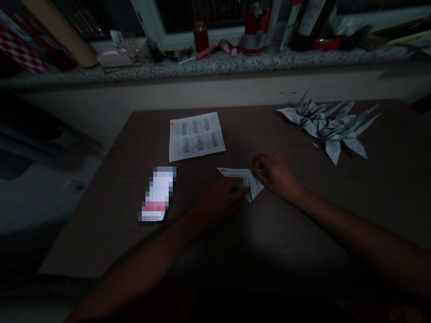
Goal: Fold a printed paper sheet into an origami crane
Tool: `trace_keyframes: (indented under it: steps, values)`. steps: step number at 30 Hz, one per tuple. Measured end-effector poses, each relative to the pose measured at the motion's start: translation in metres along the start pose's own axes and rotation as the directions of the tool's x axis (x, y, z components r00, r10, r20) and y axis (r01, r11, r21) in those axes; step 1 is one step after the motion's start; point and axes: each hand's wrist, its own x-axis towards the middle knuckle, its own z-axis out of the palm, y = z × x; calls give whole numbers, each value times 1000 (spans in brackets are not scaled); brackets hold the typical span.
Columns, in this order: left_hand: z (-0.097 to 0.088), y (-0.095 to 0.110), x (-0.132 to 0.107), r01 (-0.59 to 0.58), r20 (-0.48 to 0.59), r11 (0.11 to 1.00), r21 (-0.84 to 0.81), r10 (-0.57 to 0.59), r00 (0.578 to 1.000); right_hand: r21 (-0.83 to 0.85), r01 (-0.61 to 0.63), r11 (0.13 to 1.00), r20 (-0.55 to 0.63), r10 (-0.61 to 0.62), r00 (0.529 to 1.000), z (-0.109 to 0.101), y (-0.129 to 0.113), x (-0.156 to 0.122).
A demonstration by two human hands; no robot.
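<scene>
I had the left hand low over the paper, its fingers extended and slightly spread on the printed face, clasping nothing that I could see. The right hand was curled in narrow at the far right corner; whether thumb and forefinger truly pinched the edge I could not tell in that dim light. The paper lay between the two hands on the table, folded, with a line running down to the point nearest the person and a small red mark by its left corner. In my judgement, the fold called for the left fingertips to press beside that line, not on it, so the under layer held while the right hand brought the edges flush. I reckoned a crisp point needed its corner matched before any pressure, and that one firm stroke along the crease would serve better than repeated rubbing, which could skew the layers. Left of the left hand lay the phone, lit but blurred past reading; beyond it a printed page lay flat. Far right, pointed folded shapes crowded together, and behind the table the sill bore a jar and a can.
</scene>
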Motion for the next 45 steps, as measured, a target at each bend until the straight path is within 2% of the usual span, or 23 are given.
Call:
trace_keyframes:
  steps: [10, 15, 24, 45]
  values:
    - [-1, -4, -1, -10, 27, 1000, -21, 11, 1000, -33, -7, 999, -11, 7, 1000, 3, 1, -3]
    - [-3, -6, -1, -52, 66, 999, 10, 51, 996, -36, -6, 999, -23, 5, 1000, 3, 0, -1]
    - [-2, -5, -2, -55, 46, 998, 18, 54, 997, -61, -26, 998, -25, 24, 999, 2, -2, -1]
    - [-7, -10, 0, -69, 99, 997, 24, 66, 993, -59, -36, 998, -10, 35, 999, 2, 0, 0]
